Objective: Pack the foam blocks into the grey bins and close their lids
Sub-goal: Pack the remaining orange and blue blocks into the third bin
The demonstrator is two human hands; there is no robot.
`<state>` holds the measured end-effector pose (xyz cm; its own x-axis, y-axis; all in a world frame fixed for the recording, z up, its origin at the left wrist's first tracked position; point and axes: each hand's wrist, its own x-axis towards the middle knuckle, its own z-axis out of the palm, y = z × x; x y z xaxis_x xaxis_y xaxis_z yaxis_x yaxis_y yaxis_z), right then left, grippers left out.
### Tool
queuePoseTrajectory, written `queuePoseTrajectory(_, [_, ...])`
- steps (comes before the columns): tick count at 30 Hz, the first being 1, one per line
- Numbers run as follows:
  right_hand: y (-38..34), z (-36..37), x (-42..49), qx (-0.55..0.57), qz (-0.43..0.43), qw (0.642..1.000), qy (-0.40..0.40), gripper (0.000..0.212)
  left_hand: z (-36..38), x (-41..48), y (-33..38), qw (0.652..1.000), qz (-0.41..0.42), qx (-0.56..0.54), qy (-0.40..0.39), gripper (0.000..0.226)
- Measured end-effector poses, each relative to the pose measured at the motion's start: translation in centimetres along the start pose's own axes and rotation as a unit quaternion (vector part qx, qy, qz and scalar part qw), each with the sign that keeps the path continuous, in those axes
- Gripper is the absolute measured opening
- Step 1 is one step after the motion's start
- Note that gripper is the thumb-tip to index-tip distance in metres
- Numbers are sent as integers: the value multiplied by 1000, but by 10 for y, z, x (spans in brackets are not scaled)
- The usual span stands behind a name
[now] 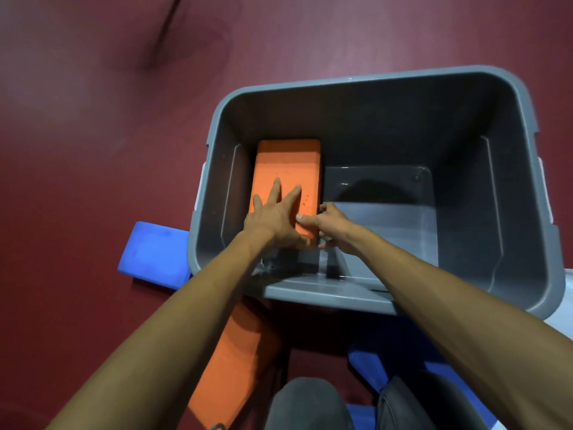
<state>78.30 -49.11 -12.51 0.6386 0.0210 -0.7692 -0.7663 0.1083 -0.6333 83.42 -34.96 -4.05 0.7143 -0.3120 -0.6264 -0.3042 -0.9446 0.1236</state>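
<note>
**Clerk:** Item one, the container?

**Checker:** Grey bin point(356, 79), centre-right of frame, on the dark red floor point(93, 150). It is open on top, and no lid can be made out for certain.

**Clerk:** Contents?

**Checker:** One orange foam block point(286, 169), lying flat along the left side of the bin's bottom, close to the left wall. The rest of the bottom is bare.

**Clerk:** Hands?

**Checker:** Left hand point(273, 217): grip spread, fingers straight, palm flat on the block's top face. Right hand point(336, 228): grip pinching the block's near right edge, thumb on top and fingers curled down its side.

**Clerk:** Stock outside the bin?

**Checker:** Blue foam block point(155, 252), on the floor touching or just beside the bin's left wall. Second orange block point(238, 361), lower centre, below the bin's near rim. More blue foam point(369, 367) at lower right, partly hidden by the person's knees point(310, 405).

**Clerk:** Step in hand?

**Checker:** By my reading, seating the first block squarely against the wall. Packing is at an early stage.

**Clerk:** Next move?

**Checker:** Probably letting go with both hands and lifting one of the loose blocks. It should go in flat alongside the orange one, long edges together, so the rows stay tight and a lid can shut later.
</note>
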Motion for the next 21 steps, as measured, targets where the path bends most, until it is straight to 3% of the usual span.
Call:
queuePoseTrajectory(3, [-2, -2, 6, 45, 14, 999, -12, 80, -8, 12, -17, 977, -93, -185, 47, 108])
queuePoseTrajectory(5, [-2, -3, 8, 71, 23, 997, -23, 87, -7, 20, -25, 909, -162, -375, 88, 89])
queuePoseTrajectory(8, [-8, -4, 6, 62, 15, 998, -23, 88, 1, 16, -28, 819, -205, -535, 14, 60])
queuePoseTrajectory(9, [-13, -3, 7, 69, 11, 997, -15, 90, 3, 14, -29, 806, -207, -554, -3, 57])
queuePoseTrajectory(11, [-24, -1, 12, 94, -2, 996, 9, 96, 11, 19, -34, 791, -230, -566, 32, 82])
queuePoseTrajectory(13, [-29, 1, 21, 102, -5, 994, 33, 110, 13, 29, -39, 804, -254, -535, 44, 97])
queuePoseTrajectory(15, [-25, 0, 34, 100, -15, 993, 56, 117, 6, 28, -37, 848, -228, -475, -55, 94])
queuePoseTrajectory(18, [-18, -13, 35, 97, -26, 993, 61, 107, 2, 27, -40, 888, -209, -361, -192, 102])
queuePoseTrajectory(21, [-32, -46, 25, -25, -11, 999, 19, 86, 8, 20, -44, 882, -171, -307, -313, 108])
